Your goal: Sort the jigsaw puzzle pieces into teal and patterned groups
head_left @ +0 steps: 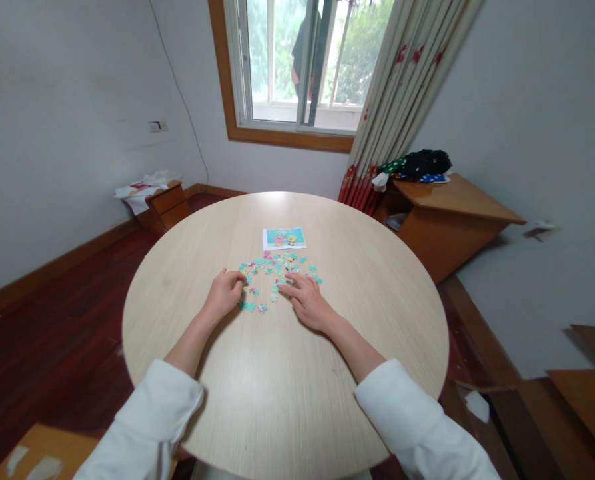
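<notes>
Jigsaw puzzle pieces (pixel 277 262), mostly turquoise with some pink and yellow, lie loosely spread around the middle of the round table (pixel 277 387). At the left side of the spread, my left hand (pixel 224 293) is closed, its fingers curled with the thumb by the fingertips; what they hold, if anything, is hidden. My right hand (pixel 308 301) rests over the right side, fingers apart, fingertips at the pieces. A few joined-looking turquoise pieces (pixel 248 307) and a single pink-and-white piece (pixel 262 308) lie nearest me. Beyond the spread is a printed picture (pixel 284 238) with cartoon figures on turquoise.
A wooden desk (pixel 452 197) with dark clothes (pixel 422 165) stands at the right by the curtain (pixel 402 87). At the left wall is a small wooden cabinet (pixel 170 203) with white cloth on top. A cardboard box (pixel 47 453) sits at the lower left. The window is ahead.
</notes>
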{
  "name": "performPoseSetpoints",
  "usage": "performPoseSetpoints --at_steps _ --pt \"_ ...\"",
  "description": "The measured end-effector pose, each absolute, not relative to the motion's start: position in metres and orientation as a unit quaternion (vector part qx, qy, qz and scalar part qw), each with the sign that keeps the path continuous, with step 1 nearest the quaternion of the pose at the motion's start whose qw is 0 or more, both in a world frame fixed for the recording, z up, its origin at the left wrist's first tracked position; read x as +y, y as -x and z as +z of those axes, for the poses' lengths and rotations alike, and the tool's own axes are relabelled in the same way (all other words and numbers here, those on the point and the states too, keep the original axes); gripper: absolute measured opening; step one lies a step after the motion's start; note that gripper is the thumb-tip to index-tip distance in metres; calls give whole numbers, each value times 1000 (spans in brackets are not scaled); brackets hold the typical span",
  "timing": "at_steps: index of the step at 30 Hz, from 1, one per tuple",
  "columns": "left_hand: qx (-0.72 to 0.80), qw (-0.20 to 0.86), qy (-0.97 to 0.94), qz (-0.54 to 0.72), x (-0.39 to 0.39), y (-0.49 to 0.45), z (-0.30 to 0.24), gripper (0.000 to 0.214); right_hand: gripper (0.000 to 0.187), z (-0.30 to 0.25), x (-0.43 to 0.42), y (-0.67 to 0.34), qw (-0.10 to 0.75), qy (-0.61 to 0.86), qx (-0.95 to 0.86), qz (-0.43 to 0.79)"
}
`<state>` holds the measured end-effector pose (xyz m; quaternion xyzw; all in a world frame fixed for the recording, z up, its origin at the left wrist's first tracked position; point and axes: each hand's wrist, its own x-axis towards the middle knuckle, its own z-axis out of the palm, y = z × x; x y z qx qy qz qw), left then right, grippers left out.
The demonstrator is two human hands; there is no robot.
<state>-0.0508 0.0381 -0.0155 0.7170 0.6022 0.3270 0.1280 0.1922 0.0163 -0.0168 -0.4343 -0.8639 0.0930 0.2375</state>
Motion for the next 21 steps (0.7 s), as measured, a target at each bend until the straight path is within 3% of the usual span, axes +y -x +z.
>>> performPoseSetpoints --at_steps 6,14,21 --pt "598 129 -719 331 39 51 -16 27 32 -18 28 -206 284 470 -829 103" --pt "594 137 -718 336 38 52 -15 26 35 -18 25 -205 273 417 -857 132" --pt "595 136 -716 339 39 52 -15 26 34 -22 38 -218 310 523 -788 96"
